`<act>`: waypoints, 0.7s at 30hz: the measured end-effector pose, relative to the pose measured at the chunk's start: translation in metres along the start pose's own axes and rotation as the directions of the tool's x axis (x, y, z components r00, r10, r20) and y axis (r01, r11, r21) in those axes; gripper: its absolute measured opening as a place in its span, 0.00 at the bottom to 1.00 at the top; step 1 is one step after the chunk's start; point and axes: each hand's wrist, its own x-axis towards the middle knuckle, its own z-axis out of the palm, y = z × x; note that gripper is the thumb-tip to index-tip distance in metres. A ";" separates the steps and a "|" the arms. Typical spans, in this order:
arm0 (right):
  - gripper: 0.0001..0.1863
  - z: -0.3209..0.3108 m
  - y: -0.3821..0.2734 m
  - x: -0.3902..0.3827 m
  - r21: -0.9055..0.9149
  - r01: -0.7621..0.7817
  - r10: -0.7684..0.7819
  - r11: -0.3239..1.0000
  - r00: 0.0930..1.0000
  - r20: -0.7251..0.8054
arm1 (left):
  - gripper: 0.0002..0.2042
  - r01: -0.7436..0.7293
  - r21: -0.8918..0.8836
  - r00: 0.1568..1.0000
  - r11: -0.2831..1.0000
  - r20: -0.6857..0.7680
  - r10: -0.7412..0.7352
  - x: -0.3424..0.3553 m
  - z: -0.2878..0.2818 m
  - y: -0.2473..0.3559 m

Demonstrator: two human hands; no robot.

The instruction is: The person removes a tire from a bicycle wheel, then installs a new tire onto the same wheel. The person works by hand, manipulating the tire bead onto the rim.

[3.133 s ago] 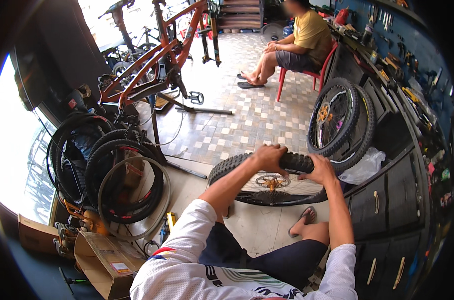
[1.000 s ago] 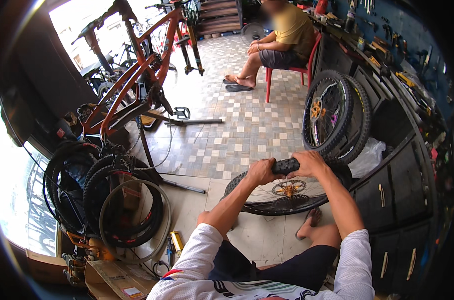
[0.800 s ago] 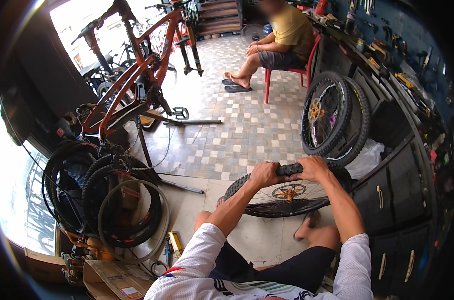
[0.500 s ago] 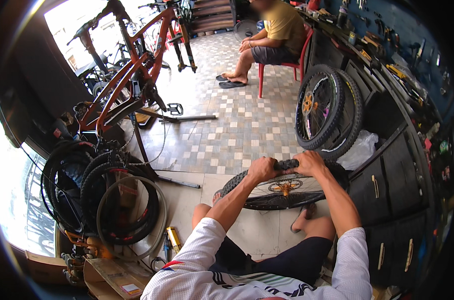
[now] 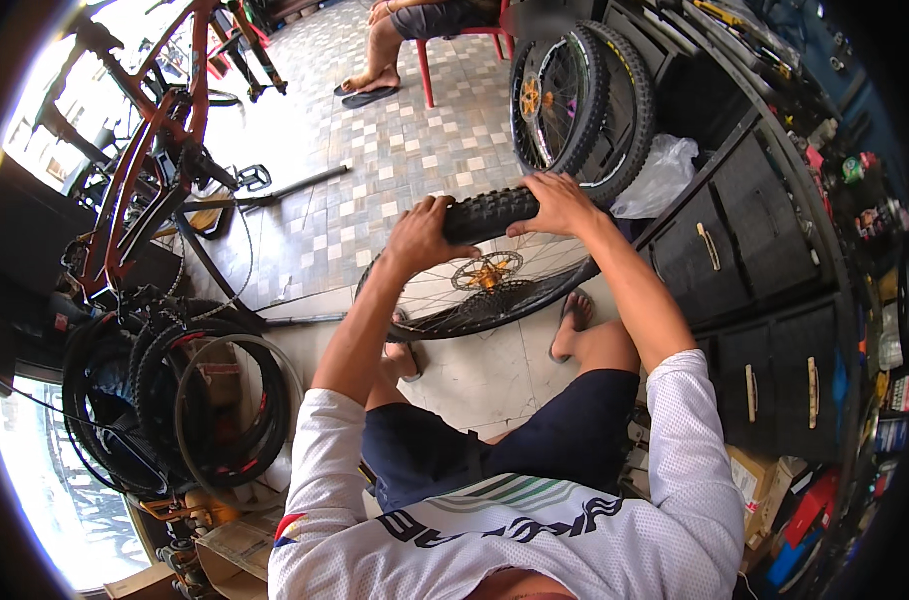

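A bicycle wheel (image 5: 445, 322) with a black knobby tire (image 5: 491, 211) stands tilted on the floor between my feet. Its gold hub (image 5: 488, 274), brake disc and spokes show below the tire's upper edge. On the left part of that edge, my left hand (image 5: 424, 236) is closed over the tread, thumb on the near side. My right hand (image 5: 563, 206) grips the same tire further right, its thumb also toward me. A stretch of tread lies bare between the two hands.
Two wheels (image 5: 600, 120) lean against black cabinets (image 5: 745, 270) on the right, beside a plastic bag (image 5: 660, 178). Left are a bike frame (image 5: 140, 200) on a stand and stacked tires (image 5: 155, 400). A seated person's legs (image 5: 383, 55) show beyond, by a red chair (image 5: 425, 75).
My hands have moved apart along the tire, leaving more tread showing between them. The head view has tilted down and shifted right, so the seated person is now mostly cut off.
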 end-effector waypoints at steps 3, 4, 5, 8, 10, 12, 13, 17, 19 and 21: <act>0.54 0.005 -0.008 0.005 0.012 0.072 -0.072 0.997 0.997 -0.041 | 0.43 0.104 0.011 0.988 0.995 0.113 -0.104 0.013 0.008 0.003; 0.52 0.006 -0.009 0.006 0.015 0.068 -0.067 0.998 0.997 -0.036 | 0.36 0.075 -0.022 0.995 0.997 0.067 -0.073 0.011 0.010 0.001; 0.51 0.007 -0.009 0.006 0.019 0.060 -0.059 0.998 0.998 -0.032 | 0.34 0.085 -0.027 0.994 0.996 0.067 -0.083 0.010 0.013 0.001; 0.50 0.010 -0.010 0.005 0.031 0.056 -0.056 0.998 0.998 -0.018 | 0.32 0.112 -0.031 0.992 0.993 0.069 -0.110 0.009 0.018 0.001; 0.50 0.011 -0.009 0.006 0.037 0.043 -0.043 0.998 0.999 0.008 | 0.31 0.127 -0.018 0.989 0.992 0.076 -0.126 0.010 0.021 0.001; 0.50 0.009 -0.009 0.007 0.046 0.008 -0.011 0.999 0.999 0.052 | 0.31 0.150 -0.060 0.983 0.987 0.113 -0.143 0.010 0.020 0.002; 0.50 0.009 -0.010 0.007 0.054 -0.010 0.005 0.998 0.996 0.087 | 0.31 0.162 -0.081 0.980 0.983 0.131 -0.151 0.010 0.019 0.003; 0.53 0.004 -0.011 0.009 0.153 -0.033 -0.003 0.988 0.973 0.231 | 0.32 0.159 -0.149 0.979 0.976 0.150 -0.137 0.003 0.020 -0.006; 0.56 0.003 0.000 -0.002 0.231 0.004 -0.043 0.973 0.985 0.167 | 0.33 0.117 -0.243 0.988 0.963 0.128 -0.088 -0.008 0.013 -0.015; 0.61 -0.004 0.025 -0.023 0.291 0.117 -0.106 0.949 0.993 -0.053 | 0.34 0.109 -0.277 0.994 0.955 0.049 -0.099 -0.028 0.003 -0.040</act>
